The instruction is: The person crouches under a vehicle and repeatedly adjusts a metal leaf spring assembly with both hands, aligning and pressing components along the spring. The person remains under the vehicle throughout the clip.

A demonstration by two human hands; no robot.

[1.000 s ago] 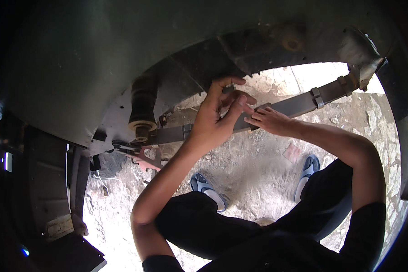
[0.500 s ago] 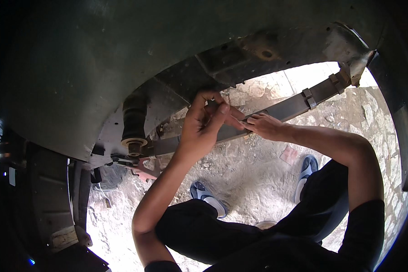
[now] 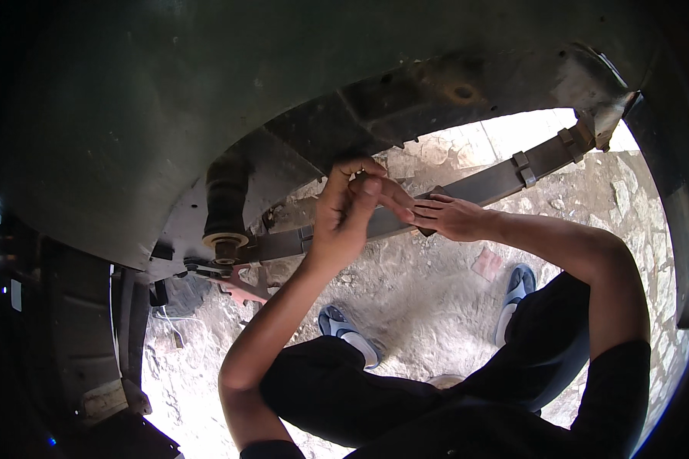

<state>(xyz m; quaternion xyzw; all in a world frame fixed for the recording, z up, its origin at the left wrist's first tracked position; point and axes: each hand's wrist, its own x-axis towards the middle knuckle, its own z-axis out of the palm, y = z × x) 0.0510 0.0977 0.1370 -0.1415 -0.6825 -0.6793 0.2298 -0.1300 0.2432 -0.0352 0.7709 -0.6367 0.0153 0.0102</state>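
Observation:
My left hand is raised over a long dark leaf spring. Its fingers curl in toward the thumb, and whatever may lie between them is hidden. My right hand comes in from the right with its fingers stretched out, and I see nothing in them. Its fingertips meet or nearly meet the fingers of my left hand. Below the right hand, the leaf spring runs from lower left to upper right, with metal clamps round it.
A dark, curved vehicle body panel arches overhead. At left hangs a black rubber air-bellows-like part. A reddish metal part sits under the spring's left end. My feet in sandals rest on rough stone ground.
The fingers of my right hand have straightened from a pinch near the left fingertips. My left hand keeps nearly the same place, its fingers slightly more curled.

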